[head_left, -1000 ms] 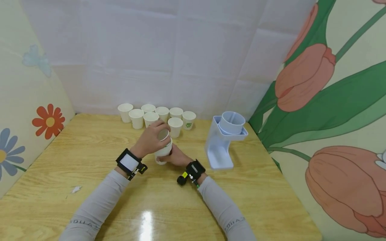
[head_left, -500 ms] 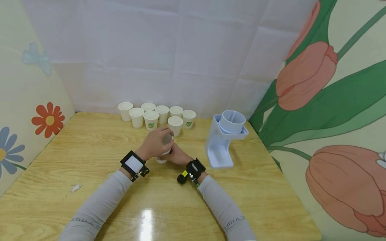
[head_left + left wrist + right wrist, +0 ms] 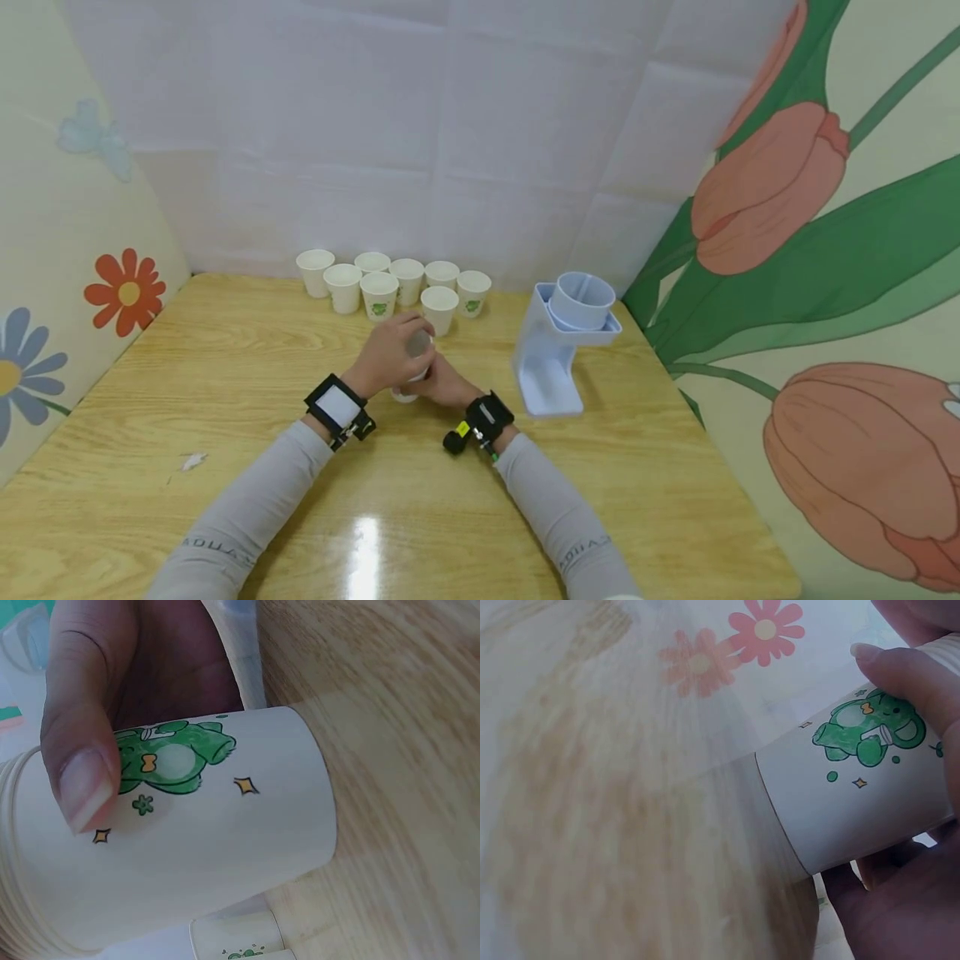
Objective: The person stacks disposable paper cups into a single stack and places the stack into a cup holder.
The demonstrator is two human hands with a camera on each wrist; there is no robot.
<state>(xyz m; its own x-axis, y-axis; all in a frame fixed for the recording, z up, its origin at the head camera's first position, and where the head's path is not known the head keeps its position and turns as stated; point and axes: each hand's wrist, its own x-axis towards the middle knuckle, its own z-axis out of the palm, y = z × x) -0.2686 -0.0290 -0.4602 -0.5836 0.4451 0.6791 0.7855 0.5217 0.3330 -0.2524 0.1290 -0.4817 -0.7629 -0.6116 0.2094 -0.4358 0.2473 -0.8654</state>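
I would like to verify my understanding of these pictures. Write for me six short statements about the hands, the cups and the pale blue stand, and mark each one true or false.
1. The left hand and the right hand both grip one stack of cups. True.
2. The stack of cups has no printing. False: a green cartoon figure is printed on it.
3. Single cups stand mouth up near the white backdrop. True.
4. Fewer than five single cups are visible. False: there are eight.
5. The pale blue stand is to the right of both hands. True.
6. The right hand touches the pale blue stand. False: they are apart.
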